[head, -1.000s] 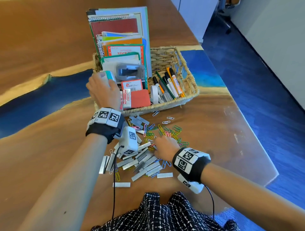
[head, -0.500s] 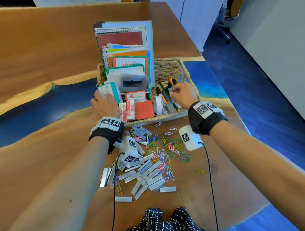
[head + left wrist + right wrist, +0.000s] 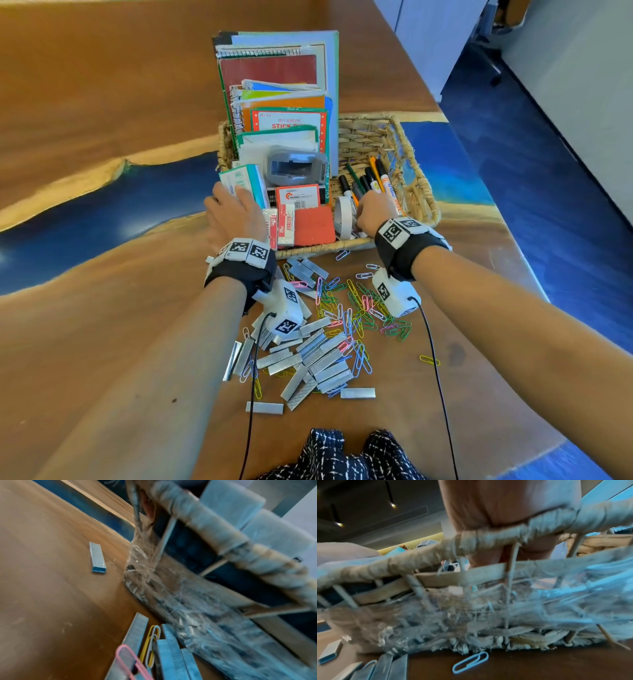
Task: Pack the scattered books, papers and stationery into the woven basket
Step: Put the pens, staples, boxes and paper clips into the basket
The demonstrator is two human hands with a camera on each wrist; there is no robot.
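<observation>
Now, basket: the woven basket [image 3: 416,178] sat on the table [image 3: 102,342], already full.
Right hand: our right hand [image 3: 375,210] had dropped lower among the markers [image 3: 383,181]; its grip we couldn't tell.
Left hand: our left hand [image 3: 233,214] still held the teal packet [image 3: 245,181].
Outside: paper clips [image 3: 356,308] and staple strips [image 3: 315,363] stayed scattered.

Right hand [image 3: 375,211], which lay on the paper clips [image 3: 363,315] 1 s before and hovered over the markers [image 3: 373,180] 0.5 s before, now sits lower inside the basket [image 3: 416,185] at its near wall. Left hand [image 3: 234,214] has shifted down beside the teal packet [image 3: 245,183].
</observation>
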